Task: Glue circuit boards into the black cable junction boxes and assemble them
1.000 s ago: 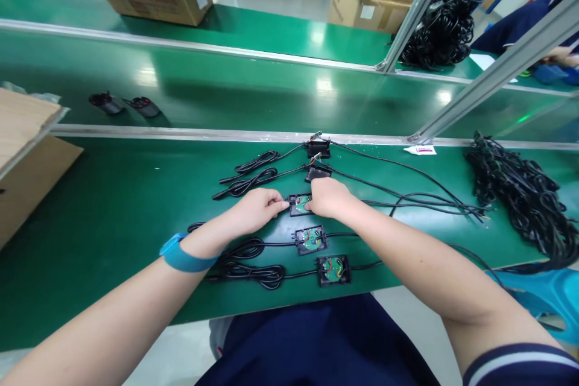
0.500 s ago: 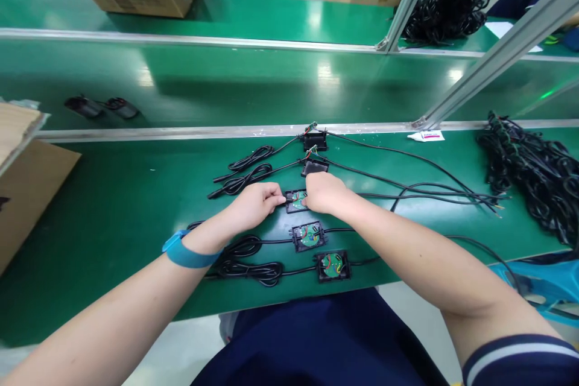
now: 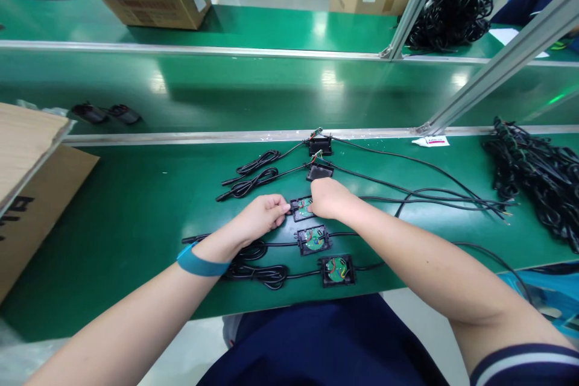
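Beneath the middle open case [image 3: 294, 210] spreads my green bench [image 3: 136, 217], with a cardboard box [image 3: 47, 205] well left of the case and a heap of black cables [image 3: 538, 181] well right of it. My right hand [image 3: 332, 198] curls over the case's right side; its fingertips are mostly hidden, so I cannot tell its hold. My left hand [image 3: 266, 216] is narrow, thumb and forefinger together at the case's left end, what they pinch too small to tell. Inside the case shows a green circuit board [image 3: 304, 207].
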The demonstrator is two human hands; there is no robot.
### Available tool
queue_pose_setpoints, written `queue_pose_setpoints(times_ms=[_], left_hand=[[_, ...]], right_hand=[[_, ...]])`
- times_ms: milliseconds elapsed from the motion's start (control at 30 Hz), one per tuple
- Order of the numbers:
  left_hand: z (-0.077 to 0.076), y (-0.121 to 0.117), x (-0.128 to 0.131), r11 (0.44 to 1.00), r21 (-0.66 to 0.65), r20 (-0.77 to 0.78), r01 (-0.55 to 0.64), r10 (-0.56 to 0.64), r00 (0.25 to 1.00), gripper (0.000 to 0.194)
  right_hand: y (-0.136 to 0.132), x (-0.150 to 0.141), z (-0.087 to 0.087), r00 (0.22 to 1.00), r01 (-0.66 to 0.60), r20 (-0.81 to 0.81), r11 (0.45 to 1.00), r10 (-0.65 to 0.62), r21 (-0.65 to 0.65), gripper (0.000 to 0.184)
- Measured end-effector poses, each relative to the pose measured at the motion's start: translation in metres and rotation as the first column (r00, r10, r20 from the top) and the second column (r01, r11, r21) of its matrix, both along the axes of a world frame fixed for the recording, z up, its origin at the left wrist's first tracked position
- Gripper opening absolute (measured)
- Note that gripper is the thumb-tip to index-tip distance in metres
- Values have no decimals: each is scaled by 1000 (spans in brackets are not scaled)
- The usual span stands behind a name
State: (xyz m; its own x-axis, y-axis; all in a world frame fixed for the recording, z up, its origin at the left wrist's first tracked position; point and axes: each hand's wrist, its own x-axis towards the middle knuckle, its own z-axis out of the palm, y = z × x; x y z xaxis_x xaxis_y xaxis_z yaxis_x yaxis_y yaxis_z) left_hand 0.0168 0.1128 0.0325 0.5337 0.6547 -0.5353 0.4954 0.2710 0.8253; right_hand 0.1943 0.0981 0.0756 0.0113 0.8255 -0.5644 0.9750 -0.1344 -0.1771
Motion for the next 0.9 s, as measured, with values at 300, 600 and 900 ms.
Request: queue_pose_setpoints(times_ms=[300, 600, 900], left_hand=[[-1, 2, -4, 979, 187, -64, 87, -76, 995, 35], [2, 12, 7, 915, 342, -374, 212, -75, 924, 28], [3, 6, 0, 966, 231, -317, 117, -39, 948, 33]], right_hand=[[0, 0, -1, 1000, 12, -22, 1000, -12, -6, 38], [0, 2, -1, 1000, -2, -27, 1000, 2, -3, 37], [4, -8, -2, 999, 45, 23, 999, -45, 10, 62]])
